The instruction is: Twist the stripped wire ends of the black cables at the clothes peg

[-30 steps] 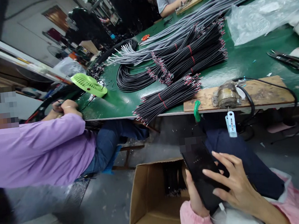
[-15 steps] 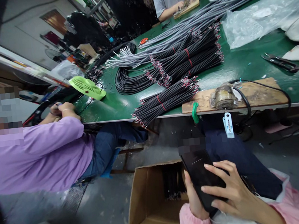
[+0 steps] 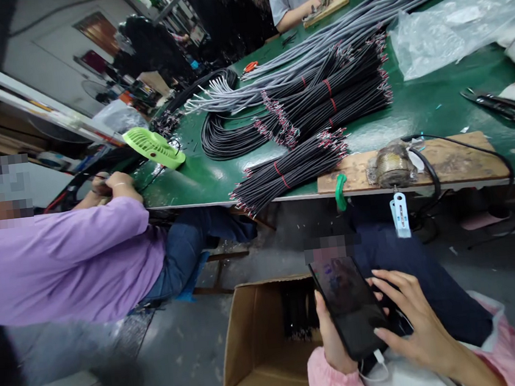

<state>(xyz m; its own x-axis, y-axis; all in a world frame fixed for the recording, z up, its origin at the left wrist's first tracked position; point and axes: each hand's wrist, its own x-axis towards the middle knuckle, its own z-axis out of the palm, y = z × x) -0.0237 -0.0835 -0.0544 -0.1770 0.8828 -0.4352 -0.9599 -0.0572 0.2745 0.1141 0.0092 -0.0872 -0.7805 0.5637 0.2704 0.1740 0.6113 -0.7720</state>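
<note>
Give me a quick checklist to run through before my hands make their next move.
1. Left hand holding the black rectangular phone: ok.
2. Right hand free of other objects: ok, fingers spread beside the phone.
3. Right hand touching the screen: cannot tell.
4. Thin white cable's plug at the phone's lower edge: ok; whether fully seated, cannot tell.
5. Red-banded bundle of short black cables wholly on the green table: not ok, some ends overhang.
6. Brown cardboard box open: ok.

Glare streaks the dimly lit green tabletop [image 3: 439, 85].
</note>
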